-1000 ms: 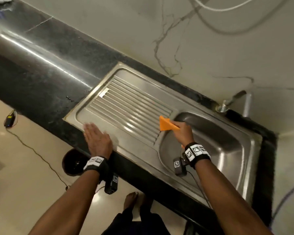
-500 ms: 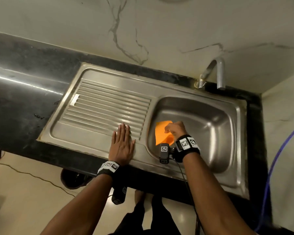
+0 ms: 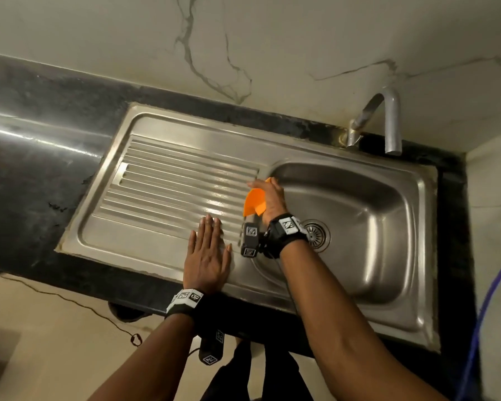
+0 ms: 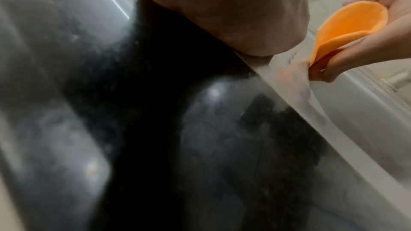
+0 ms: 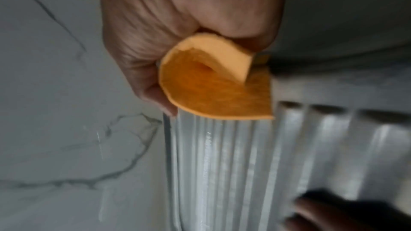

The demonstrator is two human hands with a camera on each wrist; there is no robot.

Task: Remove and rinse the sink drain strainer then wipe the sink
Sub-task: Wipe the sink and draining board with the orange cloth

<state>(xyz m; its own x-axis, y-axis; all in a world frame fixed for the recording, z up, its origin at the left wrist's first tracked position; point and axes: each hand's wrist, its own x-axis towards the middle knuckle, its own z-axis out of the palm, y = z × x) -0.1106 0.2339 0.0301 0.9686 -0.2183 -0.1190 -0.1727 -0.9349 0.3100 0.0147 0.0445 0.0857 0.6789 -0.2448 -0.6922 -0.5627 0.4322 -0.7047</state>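
Note:
A steel sink (image 3: 388, 227) with a ribbed drainboard (image 3: 171, 183) is set into a dark counter. The round drain strainer (image 3: 318, 234) sits in the basin floor, partly hidden behind my right wrist. My right hand (image 3: 272, 198) grips a folded orange cloth (image 3: 255, 202) at the basin's left rim, by the drainboard ribs. The right wrist view shows the orange cloth (image 5: 213, 85) curled in my fingers over the ribs. My left hand (image 3: 207, 253) lies flat, fingers straight, on the drainboard's front part. In the left wrist view the orange cloth (image 4: 347, 29) shows at the upper right.
A curved metal tap (image 3: 385, 120) stands behind the basin against the marble wall (image 3: 243, 39). Dark counter (image 3: 35, 157) stretches left of the sink. A blue hose (image 3: 486, 314) hangs at the right. A black cable (image 3: 70, 302) lies on the floor below.
My right hand has moved the orange cloth up from inside the basin to its left rim by the drainboard. The left hand stays flat on the drainboard. The head view has shifted.

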